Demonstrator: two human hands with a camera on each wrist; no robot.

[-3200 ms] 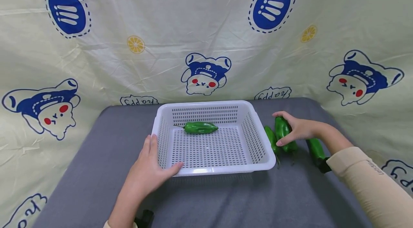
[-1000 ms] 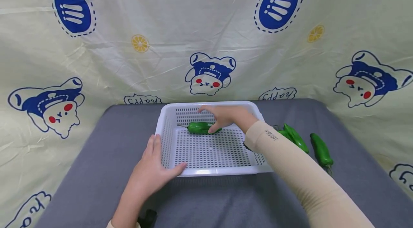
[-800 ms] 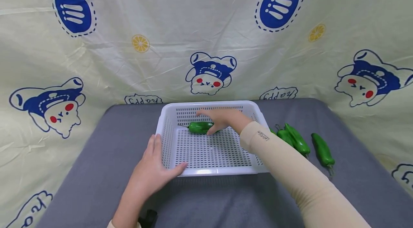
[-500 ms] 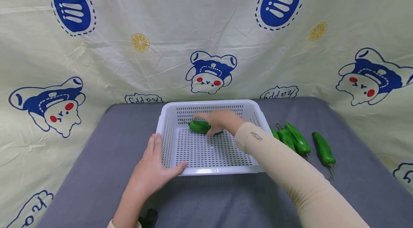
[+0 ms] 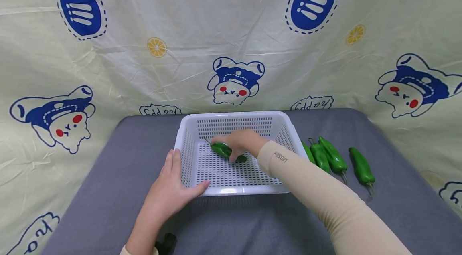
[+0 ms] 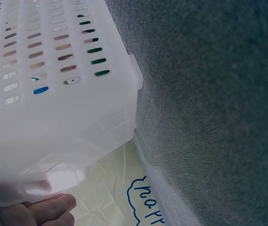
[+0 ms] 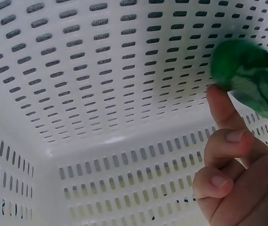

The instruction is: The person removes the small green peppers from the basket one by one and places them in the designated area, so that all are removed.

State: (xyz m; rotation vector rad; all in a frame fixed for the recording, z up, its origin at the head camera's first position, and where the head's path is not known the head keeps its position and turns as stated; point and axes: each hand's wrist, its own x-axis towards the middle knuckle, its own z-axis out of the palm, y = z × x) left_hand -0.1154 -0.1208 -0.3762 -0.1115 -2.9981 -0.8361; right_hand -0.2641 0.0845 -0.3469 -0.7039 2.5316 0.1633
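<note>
A green pepper (image 5: 221, 149) lies slantwise over the floor of a white perforated plastic basket (image 5: 238, 191), its stem to the upper left. My right hand (image 5: 236, 144) reaches into the basket and grips this pepper between thumb and fingers, covering its middle. In the right wrist view the pepper (image 7: 254, 77) is blurred, partly between index finger and thumb, while the other fingers curl clear of it. My left hand (image 5: 167, 193) rests on the basket's near left corner, thumb on the front rim and fingers along the left side. Its fingers (image 6: 53, 209) show at the rim in the left wrist view.
Several more green peppers (image 5: 332, 154) lie on the grey cloth (image 5: 249, 223) right of the basket; one is partly hidden by its wall. A single pepper (image 5: 362, 168) lies farther right. Behind the table hangs a printed curtain (image 5: 187, 74).
My right hand has left the peppers at the right, gone into the basket and taken hold of the pepper there. That pepper has turned, its right end swinging toward the near side. The left hand stays put.
</note>
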